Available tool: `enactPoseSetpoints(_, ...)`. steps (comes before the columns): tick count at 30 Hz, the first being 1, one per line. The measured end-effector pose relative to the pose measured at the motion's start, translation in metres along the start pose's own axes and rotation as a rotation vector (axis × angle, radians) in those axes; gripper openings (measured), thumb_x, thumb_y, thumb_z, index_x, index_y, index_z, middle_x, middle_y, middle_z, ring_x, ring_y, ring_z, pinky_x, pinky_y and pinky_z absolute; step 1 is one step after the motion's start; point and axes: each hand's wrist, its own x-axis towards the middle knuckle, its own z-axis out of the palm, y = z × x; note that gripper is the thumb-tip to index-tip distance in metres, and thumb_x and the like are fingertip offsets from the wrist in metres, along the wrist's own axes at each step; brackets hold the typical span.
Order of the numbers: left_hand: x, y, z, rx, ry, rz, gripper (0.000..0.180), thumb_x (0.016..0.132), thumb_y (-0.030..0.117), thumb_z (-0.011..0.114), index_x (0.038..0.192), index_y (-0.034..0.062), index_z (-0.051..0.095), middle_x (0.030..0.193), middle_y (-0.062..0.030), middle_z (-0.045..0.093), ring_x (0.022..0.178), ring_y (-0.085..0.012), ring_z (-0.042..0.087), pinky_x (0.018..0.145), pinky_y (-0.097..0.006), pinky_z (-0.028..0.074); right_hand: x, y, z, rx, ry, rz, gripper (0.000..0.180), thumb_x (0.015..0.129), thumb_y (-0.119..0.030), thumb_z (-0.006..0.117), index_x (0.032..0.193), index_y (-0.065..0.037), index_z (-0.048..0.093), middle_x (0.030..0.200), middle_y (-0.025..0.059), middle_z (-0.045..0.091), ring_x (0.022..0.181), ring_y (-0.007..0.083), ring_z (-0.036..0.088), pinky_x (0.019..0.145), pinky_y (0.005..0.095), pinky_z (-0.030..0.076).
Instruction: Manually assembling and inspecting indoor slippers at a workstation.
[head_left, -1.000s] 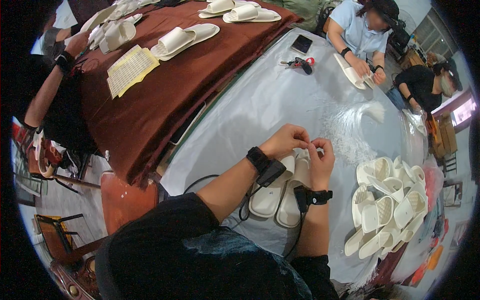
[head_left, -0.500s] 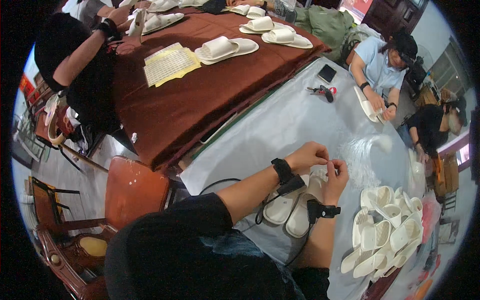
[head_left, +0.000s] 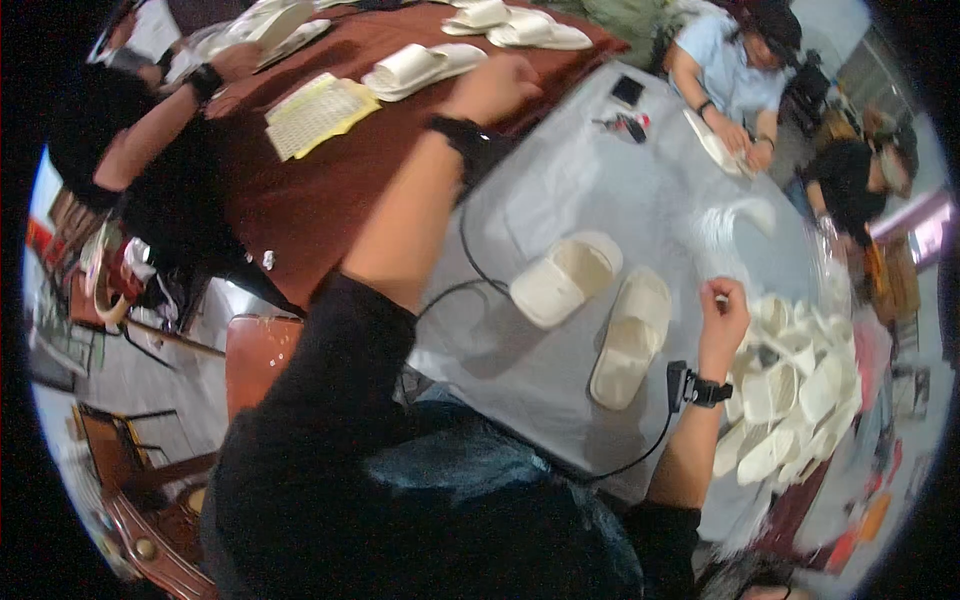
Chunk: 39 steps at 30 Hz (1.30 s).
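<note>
A blurred left hand (head_left: pixel 497 90), its openness unclear, hangs over brown cloth (head_left: pixel 290 195); the right hand (head_left: pixel 725 312), fingers curled, hangs near a slipper pile (head_left: pixel 771 390). Any grip is indiscernible. Two slippers (head_left: pixel 548 290) lie apart on the sheet (head_left: pixel 570 195).

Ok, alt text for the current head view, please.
A blurred left hand is stretched over a brown cloth; the curled right hand is near piled cream slippers. Two more slippers lie apart on a pale sheet between the forearms; beyond, a co-worker handles another slipper.
</note>
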Motion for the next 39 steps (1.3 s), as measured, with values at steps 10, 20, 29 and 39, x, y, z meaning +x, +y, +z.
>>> enactPoseSetpoints(10,0.038,-0.134,-0.036,0.869,-0.054,-0.391,0.045,0.089,0.046,0.06,0.132,0.0361,0.055,0.136,-0.0209,0.047,0.124,-0.0488,0.045,0.097,-0.063,0.04,-0.081,-0.05,-0.006,-0.075,-0.766,-0.029,0.033,0.082,-0.011,0.071,0.114,-0.007,0.065,0.1,0.0152,0.064,0.095,0.0301,0.061,0.083,0.0384,0.049)
enactPoseSetpoints(20,0.029,-0.187,-0.032,0.63,0.172,-0.096,0.028,0.089,0.023,0.055,0.115,0.0184,0.066,0.113,-0.0231,0.058,0.103,-0.0474,0.059,0.089,-0.054,0.05,-0.063,-0.051,0.077,-0.613,-0.702,-0.131,0.054,0.086,-0.046,0.065,0.137,-0.033,0.054,0.138,0.0219,0.046,0.113,0.0435,0.051,0.096,0.0523,0.043)
enactPoseSetpoints(29,-0.021,-0.118,-0.07,0.163,0.133,0.021,0.029,0.074,0.004,0.063,0.103,0.0021,0.066,0.095,-0.0187,0.067,0.092,-0.0351,0.063,0.084,-0.038,0.048,-0.043,-0.044,0.128,-0.622,-0.6,-0.048,0.056,0.087,-0.052,0.062,0.14,-0.043,0.047,0.143,0.0286,0.039,0.118,0.0449,0.055,0.089,0.0514,0.049)
enactPoseSetpoints(39,-0.038,-0.042,-0.064,-0.186,0.029,0.056,0.028,0.076,-0.007,0.062,0.102,0.0023,0.06,0.097,-0.0016,0.059,0.079,-0.0123,0.054,0.075,-0.026,0.045,-0.017,-0.027,0.161,-0.704,-0.527,-0.176,0.043,0.086,-0.045,0.064,0.115,-0.013,0.061,0.106,0.0215,0.061,0.095,0.0381,0.064,0.077,0.0482,0.05)
